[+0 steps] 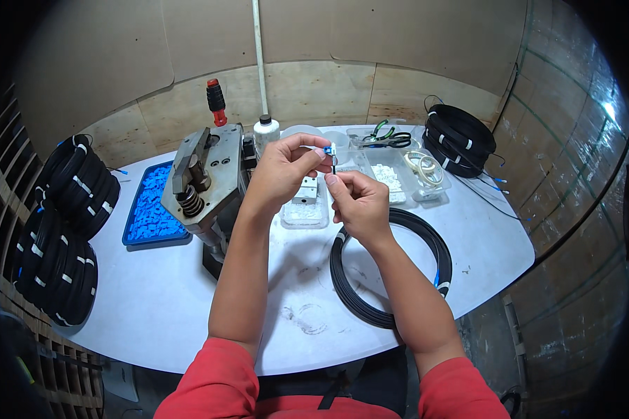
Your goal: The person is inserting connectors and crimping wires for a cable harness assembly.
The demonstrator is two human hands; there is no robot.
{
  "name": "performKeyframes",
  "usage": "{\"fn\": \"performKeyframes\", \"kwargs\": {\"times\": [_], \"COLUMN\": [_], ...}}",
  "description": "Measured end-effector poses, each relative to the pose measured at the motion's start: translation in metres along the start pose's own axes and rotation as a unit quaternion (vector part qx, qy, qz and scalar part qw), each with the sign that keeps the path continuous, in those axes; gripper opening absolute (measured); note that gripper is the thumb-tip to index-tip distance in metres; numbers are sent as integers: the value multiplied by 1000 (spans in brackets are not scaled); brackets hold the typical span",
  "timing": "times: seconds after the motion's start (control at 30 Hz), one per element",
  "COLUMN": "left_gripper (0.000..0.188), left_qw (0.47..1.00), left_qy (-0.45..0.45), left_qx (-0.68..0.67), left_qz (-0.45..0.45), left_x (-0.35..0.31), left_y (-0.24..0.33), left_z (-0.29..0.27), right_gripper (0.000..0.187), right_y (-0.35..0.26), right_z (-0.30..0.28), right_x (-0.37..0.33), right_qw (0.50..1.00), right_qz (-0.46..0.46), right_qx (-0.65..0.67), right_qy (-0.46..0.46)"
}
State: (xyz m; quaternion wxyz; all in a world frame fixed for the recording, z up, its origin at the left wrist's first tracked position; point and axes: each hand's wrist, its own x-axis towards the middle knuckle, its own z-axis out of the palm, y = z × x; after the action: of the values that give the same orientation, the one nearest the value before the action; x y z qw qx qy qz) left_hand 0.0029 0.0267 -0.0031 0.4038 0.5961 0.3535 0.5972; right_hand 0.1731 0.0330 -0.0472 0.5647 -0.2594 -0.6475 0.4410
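Note:
Over the middle of the table both hands are raised close together. My left hand (285,169) pinches a small blue and white connector (329,150) between thumb and fingertips. Just below it, my right hand (363,206) grips the end of a black cable (334,169) with thumb and forefinger. The cable end points up at the connector; whether it is inside cannot be told. Beneath my right forearm lies a coil of black cable (338,264), with a blue tip (437,278) on its right side. A white block (306,190) in a clear tray (305,222) sits behind my hands.
A metal press (223,155) with a red-and-black handle (217,101) stands left, beside a blue tray (156,242) of blue pieces. Behind are a white bottle (266,130), pliers (383,131) and clear boxes (433,195). Cable coils lie right (460,140) and left (56,262).

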Motion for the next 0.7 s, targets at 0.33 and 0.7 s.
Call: {"fn": "performKeyframes", "kwargs": {"times": [0.33, 0.7], "left_gripper": [22, 23], "left_qw": [1000, 1000], "left_qy": [8, 4], "left_qx": [7, 3], "left_qz": [-15, 3], "left_x": [-1, 0], "left_y": [2, 0], "left_z": [1, -1], "right_gripper": [21, 22], "right_y": [-2, 0], "right_z": [1, 0], "right_x": [0, 0], "right_qw": [1000, 1000], "right_qz": [-1, 0], "right_qx": [2, -3], "right_qy": [0, 0]}}
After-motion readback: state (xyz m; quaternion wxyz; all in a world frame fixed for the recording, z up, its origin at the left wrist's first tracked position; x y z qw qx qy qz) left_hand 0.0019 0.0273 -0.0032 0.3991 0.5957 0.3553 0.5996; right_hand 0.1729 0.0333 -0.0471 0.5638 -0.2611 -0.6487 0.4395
